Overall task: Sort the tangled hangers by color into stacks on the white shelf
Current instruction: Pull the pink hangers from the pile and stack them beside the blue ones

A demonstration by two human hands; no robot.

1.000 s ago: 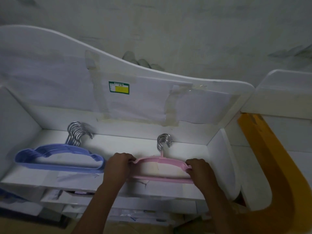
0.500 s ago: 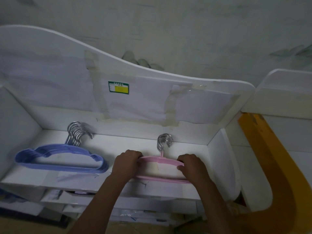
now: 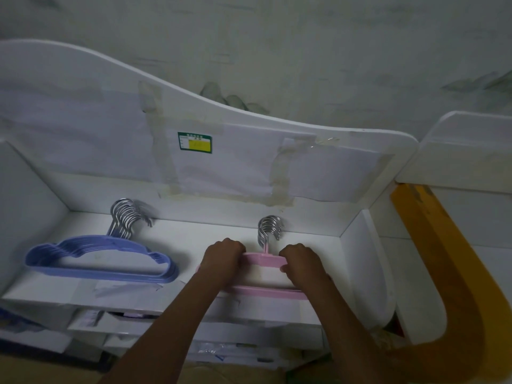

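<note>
Both forearms reach up from the bottom of the frame, knuckles up. Left hand (image 3: 223, 259) and right hand (image 3: 300, 263) sit close together, fingers curled over the top bar of the pink hangers (image 3: 263, 260), one each side of the metal hooks (image 3: 270, 227). Pink stack lies right of centre on the white shelf (image 3: 194, 236). Blue hangers (image 3: 99, 259) lie stacked at left, apart.
</note>
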